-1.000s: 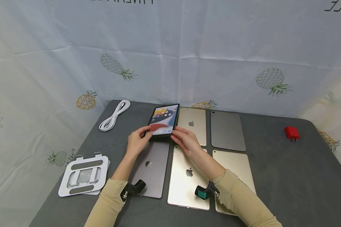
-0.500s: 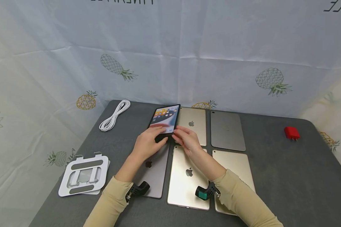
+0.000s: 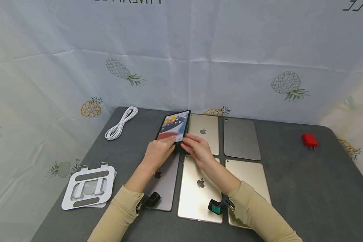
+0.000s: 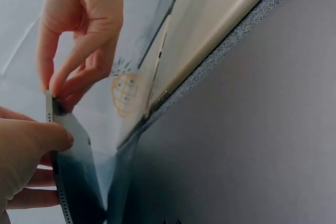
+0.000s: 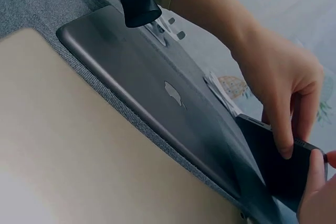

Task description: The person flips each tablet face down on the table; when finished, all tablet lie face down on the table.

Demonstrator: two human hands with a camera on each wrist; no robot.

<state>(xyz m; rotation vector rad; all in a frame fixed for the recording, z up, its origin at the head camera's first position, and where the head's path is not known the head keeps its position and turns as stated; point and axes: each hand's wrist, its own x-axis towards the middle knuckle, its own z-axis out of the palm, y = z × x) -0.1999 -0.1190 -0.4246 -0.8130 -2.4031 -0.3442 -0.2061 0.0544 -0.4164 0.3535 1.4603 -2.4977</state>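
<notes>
A tablet (image 3: 174, 125) with a lit home screen is held tilted at the back of the table, its near edge raised. My left hand (image 3: 158, 151) pinches that near edge, fingers on the screen side. In the left wrist view its thumb (image 4: 52, 137) presses the dark back. My right hand (image 3: 199, 150) pinches the near right corner between thumb and fingertips. Below the hands lies a dark grey tablet (image 3: 166, 188), back up, partly covered by my left hand. A gold tablet (image 3: 196, 201) lies beside it, under my right wrist.
Another gold tablet (image 3: 210, 131) and a grey one (image 3: 242, 139) lie back up behind. A further gold tablet (image 3: 248, 178) is partly under the right forearm. At left are a coiled white cable (image 3: 121, 124) and a white folding stand (image 3: 89, 188). A red charger (image 3: 310, 140) sits far right.
My left hand has shifted right along the tablet's near edge, from the left corner towards my right hand. The right hand keeps its grip, and the tablet has barely moved.
</notes>
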